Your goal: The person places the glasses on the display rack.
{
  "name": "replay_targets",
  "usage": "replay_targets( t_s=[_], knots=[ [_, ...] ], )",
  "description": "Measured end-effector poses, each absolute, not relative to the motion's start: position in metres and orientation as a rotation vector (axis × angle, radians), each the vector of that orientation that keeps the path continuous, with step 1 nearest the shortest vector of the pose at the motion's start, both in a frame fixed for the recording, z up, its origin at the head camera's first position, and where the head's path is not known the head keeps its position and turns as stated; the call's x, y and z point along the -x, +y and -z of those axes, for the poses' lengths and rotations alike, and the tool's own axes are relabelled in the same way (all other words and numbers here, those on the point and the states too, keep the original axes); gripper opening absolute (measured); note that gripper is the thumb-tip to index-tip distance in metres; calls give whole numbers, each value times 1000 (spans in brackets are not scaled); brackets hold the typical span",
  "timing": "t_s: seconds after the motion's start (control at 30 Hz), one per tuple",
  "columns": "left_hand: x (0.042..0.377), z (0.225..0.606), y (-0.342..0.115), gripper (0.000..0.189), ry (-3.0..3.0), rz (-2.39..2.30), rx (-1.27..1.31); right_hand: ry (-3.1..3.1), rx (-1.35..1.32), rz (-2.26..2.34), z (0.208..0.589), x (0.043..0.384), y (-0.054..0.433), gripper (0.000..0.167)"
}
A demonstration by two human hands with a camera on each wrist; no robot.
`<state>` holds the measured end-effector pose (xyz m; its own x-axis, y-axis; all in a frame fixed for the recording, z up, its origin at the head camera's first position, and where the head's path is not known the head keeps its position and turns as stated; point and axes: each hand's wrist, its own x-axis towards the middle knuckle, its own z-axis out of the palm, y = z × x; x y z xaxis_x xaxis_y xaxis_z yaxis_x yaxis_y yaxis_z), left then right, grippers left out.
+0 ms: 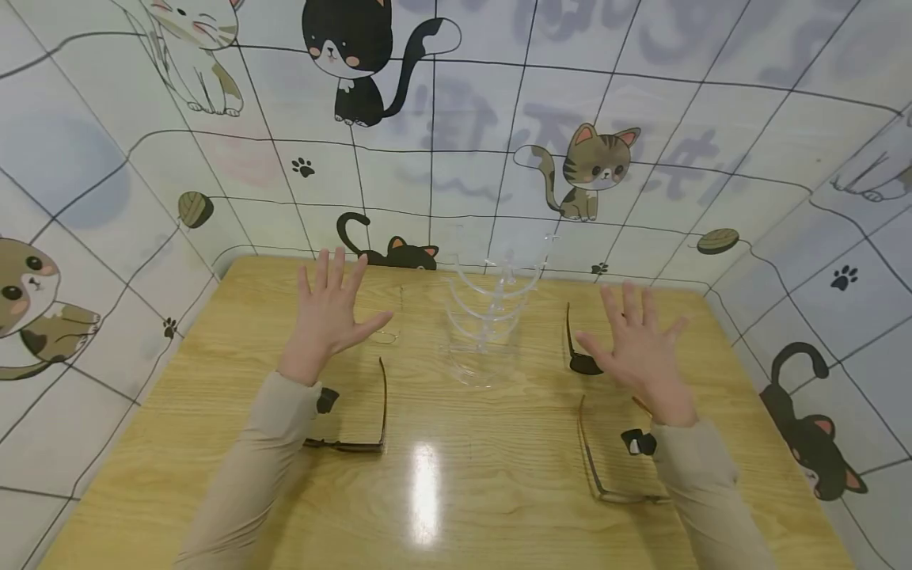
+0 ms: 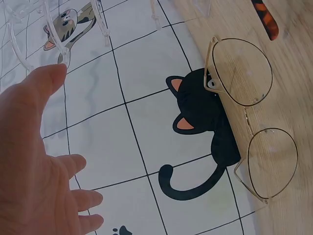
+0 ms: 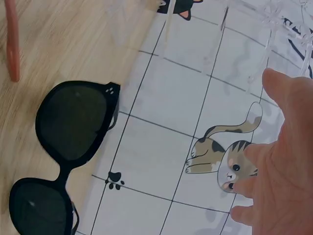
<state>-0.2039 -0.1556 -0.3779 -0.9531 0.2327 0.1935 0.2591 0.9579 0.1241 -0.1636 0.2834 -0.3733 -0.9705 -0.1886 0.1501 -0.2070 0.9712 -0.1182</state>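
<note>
Both hands are raised over the table with fingers spread and nothing held. My left hand (image 1: 331,313) is nearest to a pair of thin wire-rimmed glasses (image 1: 385,338), whose round clear lenses show in the left wrist view. My right hand (image 1: 644,348) partly hides black sunglasses (image 1: 586,365), seen in the right wrist view with dark lenses. Between the hands stands a clear plastic glasses rack (image 1: 492,309) with several curved tiers and no glasses on it. Dark-framed glasses (image 1: 349,446) lie by the left forearm, and another pair of glasses (image 1: 627,498) is partly covered by the right forearm.
The wooden table (image 1: 470,491) meets a cat-print sheet (image 1: 470,182) at the back and sides. Small black pieces lie by each cuff, one near the left sleeve (image 1: 267,443) and one (image 1: 639,442) near the right. A bright reflection shows on the tabletop.
</note>
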Motion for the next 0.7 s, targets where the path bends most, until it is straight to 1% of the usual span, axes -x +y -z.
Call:
replay_targets(
  t_s=[0.3,0.7],
  knots=[
    [192,380,-170,93,-2912,273,374,-2953,-389,-183,362,149,258,81],
    [167,386,-199,87,-2884,353,403,-2876,-592,-301,367,129,211,75]
  ],
)
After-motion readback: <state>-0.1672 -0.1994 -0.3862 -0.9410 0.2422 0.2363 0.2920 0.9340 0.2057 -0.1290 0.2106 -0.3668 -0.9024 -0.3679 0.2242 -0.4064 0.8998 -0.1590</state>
